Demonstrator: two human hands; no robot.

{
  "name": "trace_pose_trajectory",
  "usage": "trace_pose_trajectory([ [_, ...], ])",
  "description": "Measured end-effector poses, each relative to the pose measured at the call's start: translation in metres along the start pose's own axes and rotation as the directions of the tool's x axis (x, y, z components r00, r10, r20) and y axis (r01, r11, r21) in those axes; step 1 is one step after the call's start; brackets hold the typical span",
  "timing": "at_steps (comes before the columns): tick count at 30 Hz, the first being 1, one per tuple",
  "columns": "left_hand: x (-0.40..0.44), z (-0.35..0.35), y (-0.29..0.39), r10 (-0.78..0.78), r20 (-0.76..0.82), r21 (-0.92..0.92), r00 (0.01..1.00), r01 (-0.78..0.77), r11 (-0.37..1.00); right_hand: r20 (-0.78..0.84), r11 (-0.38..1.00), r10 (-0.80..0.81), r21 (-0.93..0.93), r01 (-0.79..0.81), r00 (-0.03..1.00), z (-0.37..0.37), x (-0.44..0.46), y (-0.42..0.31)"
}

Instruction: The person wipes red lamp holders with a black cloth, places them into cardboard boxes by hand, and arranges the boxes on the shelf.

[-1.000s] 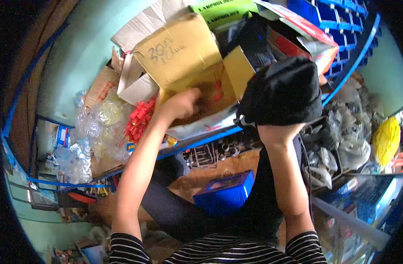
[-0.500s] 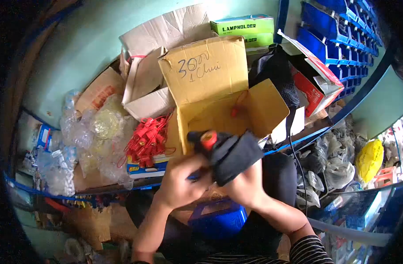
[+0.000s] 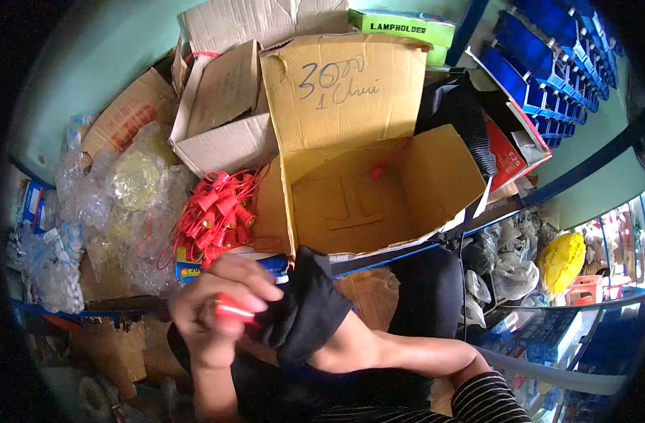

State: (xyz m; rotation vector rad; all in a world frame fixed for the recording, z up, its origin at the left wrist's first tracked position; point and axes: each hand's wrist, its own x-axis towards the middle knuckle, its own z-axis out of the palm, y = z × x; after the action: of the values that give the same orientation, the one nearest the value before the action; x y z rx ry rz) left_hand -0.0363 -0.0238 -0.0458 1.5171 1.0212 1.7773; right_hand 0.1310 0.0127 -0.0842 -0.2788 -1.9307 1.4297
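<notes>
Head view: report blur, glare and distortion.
Head view, whole: fisheye bending, black corners. Head view, lower left: the left hand looks slightly blurred, a white highlight on its small red plastic piece. Head view, right edge: washed-out brightness right of the bulging yellow plastic bag.

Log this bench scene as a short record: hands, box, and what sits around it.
Left hand: gripping a red lampholder
Right hand: fingers hidden by black cloth; grip unclear
Container: open cardboard box, raised flap handwritten
Inside container: one small red item visible
Left of container: pile of red wired lampholders, then clear plastic bags
Behind container: green LAMPHOLDER carton
Upper right: blue storage bins
</notes>
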Motion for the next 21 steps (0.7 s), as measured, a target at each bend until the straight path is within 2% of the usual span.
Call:
trace_pose_trajectory([
  [2,-0.003,-0.009,0.002,-0.042,-0.123,-0.089,0.992,0.031,0.996,0.108,0.993,0.057,0.096,-0.067,0.993,0.003,-0.004,0.003],
  [5,-0.003,-0.014,-0.001,-0.116,-0.344,-0.292,0.932,0.012,0.956,0.132,0.998,-0.015,0.069,0.006,0.991,0.013,-0.013,0.021],
  [6,0.001,-0.013,0.003,-0.201,-0.374,-0.399,0.906,0.038,0.916,0.164,0.996,0.017,0.089,-0.032,0.986,0.011,-0.013,0.022],
  [9,0.013,-0.053,0.003,-0.229,-0.241,-0.678,0.943,0.005,0.735,0.363,0.984,0.17,-0.006,-0.18,0.916,0.006,-0.022,0.027],
  [10,0.012,-0.054,0.001,-0.216,-0.388,-0.501,0.896,-0.009,0.865,0.329,0.991,0.134,-0.045,-0.126,0.935,0.011,-0.024,0.03],
  [12,0.002,-0.037,-0.007,-0.14,-0.26,-0.333,0.955,0.048,0.942,0.247,0.99,0.062,-0.142,-0.027,0.967,0.019,-0.02,0.032],
  [13,0.005,-0.033,-0.01,-0.111,-0.094,-0.253,0.989,0.084,0.964,0.203,0.998,0.055,-0.022,-0.051,0.978,0.015,-0.016,0.031],
  [15,0.011,-0.026,-0.014,-0.072,0.211,-0.1,0.975,0.095,0.99,0.099,0.978,0.054,0.195,-0.073,0.994,0.001,-0.008,0.026],
  [16,0.017,-0.016,-0.013,-0.065,0.27,0.038,0.961,0.056,0.998,0.075,0.977,0.051,0.202,-0.065,0.996,0.003,-0.009,0.028],
  [17,0.021,-0.007,-0.012,-0.059,0.328,0.174,0.943,0.001,0.985,0.11,0.936,0.168,0.295,-0.193,0.98,0.002,-0.01,0.025],
  [18,0.016,-0.002,-0.014,-0.138,0.28,0.131,0.95,0.104,0.986,-0.003,0.965,0.107,0.24,-0.103,0.994,0.007,-0.011,0.027],
  [19,0.015,0.001,-0.016,-0.166,0.276,0.106,0.946,0.142,0.984,-0.103,0.984,0.033,0.177,-0.014,0.994,0.011,-0.013,0.029],
  [21,0.016,0.004,-0.013,-0.227,0.253,0.081,0.94,0.213,0.974,-0.099,0.986,0.035,0.165,-0.018,0.995,0.008,-0.015,0.032],
])
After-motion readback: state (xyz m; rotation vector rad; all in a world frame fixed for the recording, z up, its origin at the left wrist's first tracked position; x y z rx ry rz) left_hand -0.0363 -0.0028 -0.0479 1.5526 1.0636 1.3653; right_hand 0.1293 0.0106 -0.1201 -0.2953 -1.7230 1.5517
